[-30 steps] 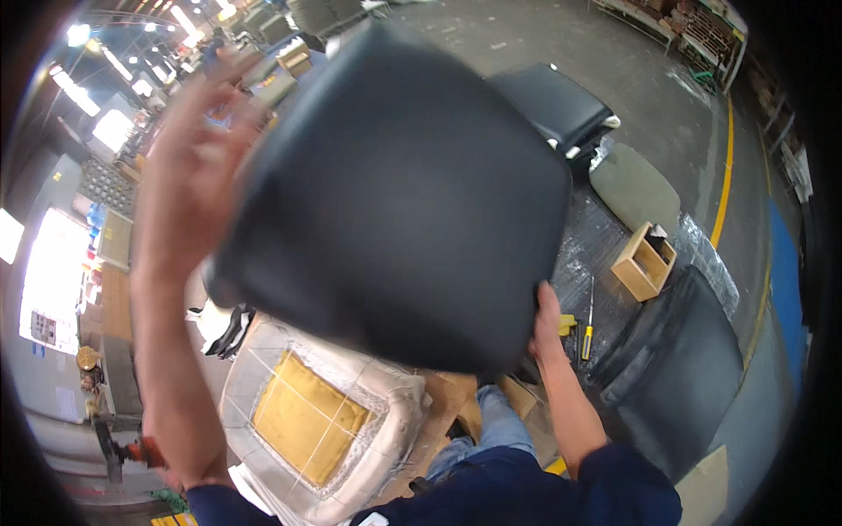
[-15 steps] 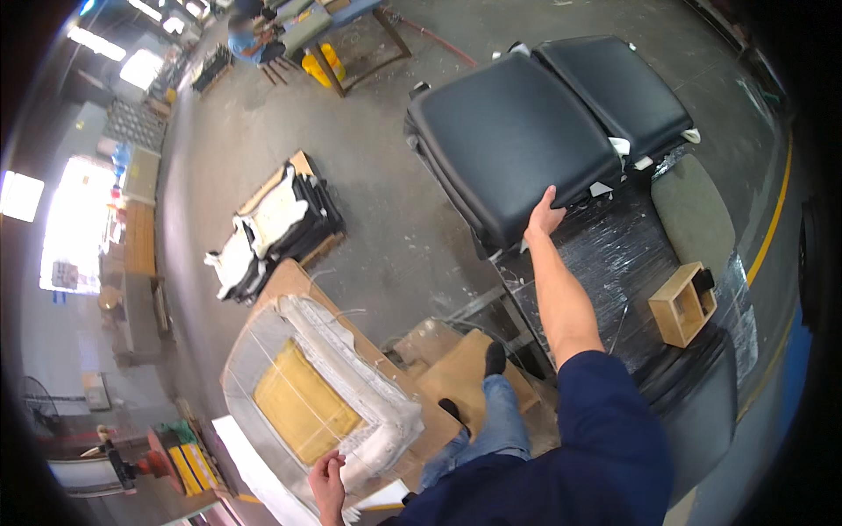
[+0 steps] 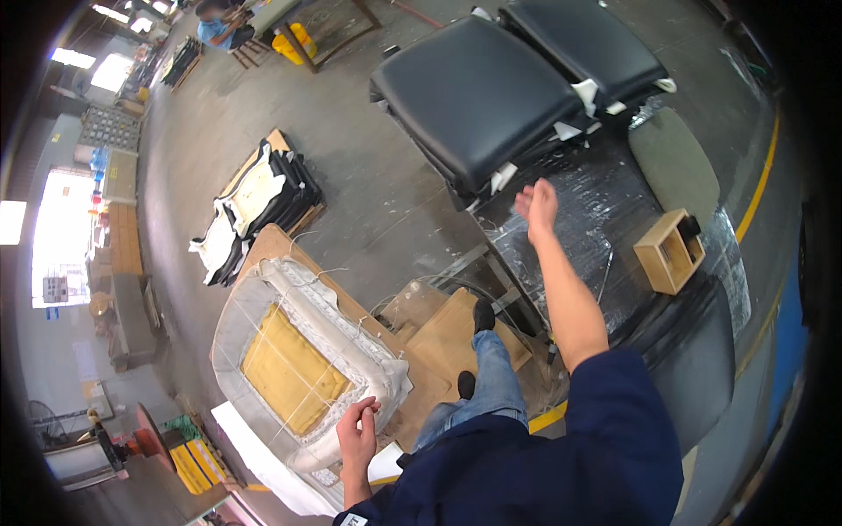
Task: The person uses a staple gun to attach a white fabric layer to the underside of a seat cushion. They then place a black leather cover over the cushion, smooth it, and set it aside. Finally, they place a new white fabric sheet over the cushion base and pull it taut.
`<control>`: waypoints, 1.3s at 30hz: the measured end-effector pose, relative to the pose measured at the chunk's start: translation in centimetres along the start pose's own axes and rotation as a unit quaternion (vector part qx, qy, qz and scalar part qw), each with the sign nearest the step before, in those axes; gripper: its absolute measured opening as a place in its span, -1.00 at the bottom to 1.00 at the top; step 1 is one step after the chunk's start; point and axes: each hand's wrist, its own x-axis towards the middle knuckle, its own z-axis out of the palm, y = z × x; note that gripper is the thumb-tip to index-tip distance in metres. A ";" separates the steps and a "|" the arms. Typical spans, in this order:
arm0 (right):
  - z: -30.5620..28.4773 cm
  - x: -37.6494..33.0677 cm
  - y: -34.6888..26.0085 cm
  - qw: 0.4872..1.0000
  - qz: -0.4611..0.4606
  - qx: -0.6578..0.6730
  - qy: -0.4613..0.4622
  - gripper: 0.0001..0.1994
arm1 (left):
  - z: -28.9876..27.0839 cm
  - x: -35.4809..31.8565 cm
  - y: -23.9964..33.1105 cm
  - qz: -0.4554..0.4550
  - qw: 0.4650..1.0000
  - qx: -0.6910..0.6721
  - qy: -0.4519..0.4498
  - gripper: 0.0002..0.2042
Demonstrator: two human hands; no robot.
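Observation:
My right hand is raised over the dark, film-covered bench, with its fingers apart and nothing in them. Just beyond it lies a stack of black padded cushions, with white tabs along the lower edge. A second black cushion sits against the stack on the far right. My left hand is closed, its fingers curled toward the thumb. It is over the near edge of an upturned grey-white cushion shell with a yellow foam panel and strings across it. Whatever its fingers hold, if anything, cannot be made out.
An open wooden box stands on the bench's right side, next to a grey-green panel. Black-and-white covers are piled on the floor at left. Cardboard lies at my feet. A person sits far off.
My right hand has let go of the black cushion's near edge and drawn back from it, fingers spreading. My left hand has moved slightly right and up. The view has shifted a little.

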 end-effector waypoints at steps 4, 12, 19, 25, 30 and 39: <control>-13.3 -14.1 7.4 0.993 -0.055 -0.103 -0.025 -0.70 | 0.0 -0.5 -0.9 0.122 0.991 0.049 -0.018 -0.82; -35.2 -47.5 13.3 0.979 0.018 -0.200 0.020 -0.74 | 6.2 -5.3 -4.6 0.312 0.939 0.006 -0.142 -0.83; -43.7 -55.0 12.7 0.962 -0.075 -0.081 0.248 -0.74 | 9.5 -11.8 -0.5 0.427 0.858 0.000 -0.288 -0.83; -45.8 -51.7 10.4 0.921 -0.154 -0.280 0.224 -0.83 | 12.0 -16.2 -0.7 0.424 0.858 -0.004 -0.290 -0.82; -47.3 -46.9 6.0 0.813 -0.225 -0.514 0.157 -0.84 | 13.9 -17.8 -0.4 0.400 0.869 0.056 -0.285 -0.83; -49.6 -39.5 1.9 0.743 -0.171 -0.640 0.098 -0.59 | 19.6 -19.9 6.2 0.387 0.881 0.101 -0.252 -0.83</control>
